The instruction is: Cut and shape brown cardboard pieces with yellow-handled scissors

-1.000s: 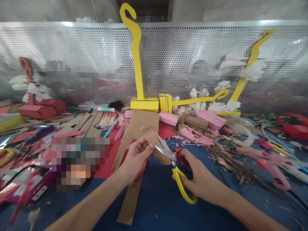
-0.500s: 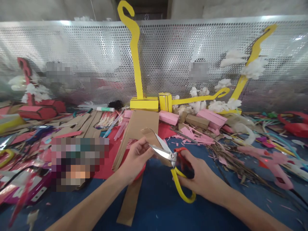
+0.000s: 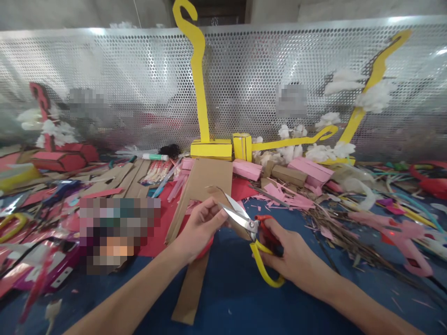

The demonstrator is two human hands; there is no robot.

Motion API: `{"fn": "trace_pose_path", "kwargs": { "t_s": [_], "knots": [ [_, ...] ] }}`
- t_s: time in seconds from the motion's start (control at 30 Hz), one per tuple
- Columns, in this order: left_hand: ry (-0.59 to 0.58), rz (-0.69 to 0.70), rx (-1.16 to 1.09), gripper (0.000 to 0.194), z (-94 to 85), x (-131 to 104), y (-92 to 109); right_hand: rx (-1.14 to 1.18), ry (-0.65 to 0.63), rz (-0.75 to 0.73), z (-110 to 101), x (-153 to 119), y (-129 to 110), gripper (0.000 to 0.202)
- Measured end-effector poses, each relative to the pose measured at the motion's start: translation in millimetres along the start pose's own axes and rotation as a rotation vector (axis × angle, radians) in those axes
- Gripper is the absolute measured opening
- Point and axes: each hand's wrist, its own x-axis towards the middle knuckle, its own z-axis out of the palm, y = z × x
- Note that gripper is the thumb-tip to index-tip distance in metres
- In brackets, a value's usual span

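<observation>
My right hand (image 3: 291, 253) grips scissors (image 3: 252, 226) with one red and one yellow handle. Their silver blades point up and left, slightly parted, at a curved piece of brown cardboard (image 3: 220, 197). Fingers of my left hand (image 3: 199, 228) pinch that cardboard just left of the blade tips; part of the piece is hidden behind the hand and scissors. Under my left wrist, a straight cardboard strip (image 3: 190, 295) lies on the blue table (image 3: 230, 302). Something red shows beneath the left hand, mostly covered.
Behind stands a perforated metal panel (image 3: 139, 74). A yellow hook-shaped piece on a box base (image 3: 211, 149) stands before it. A cardboard sheet (image 3: 213, 174) lies ahead of my hands. Pink paper scraps (image 3: 275, 195), twigs (image 3: 352, 242) and a pink glue gun (image 3: 401, 232) lie to the right.
The scissor blades have come closer together on the curved cardboard, and the yellow handle has swung slightly upward. My left hand keeps its pinch. The whole view has shifted slightly.
</observation>
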Motion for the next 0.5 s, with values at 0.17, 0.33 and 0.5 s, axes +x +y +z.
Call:
{"fn": "trace_pose_path", "kwargs": {
  "t_s": [0.17, 0.33, 0.5],
  "knots": [
    [0.018, 0.0, 0.026, 0.019, 1.9, -2, 6, 0.036, 0.013, 0.047, 3, 2, 0, 0.023],
    [-0.009, 0.062, 0.144, 0.017, 7.1, 0, 16, -0.053, 0.176, -0.023, 6, 5, 4, 0.049],
    [-0.051, 0.117, 0.223, 0.02, 10.3, -1, 21, -0.126, 0.229, -0.131, 8, 4, 8, 0.06]
  ]
}}
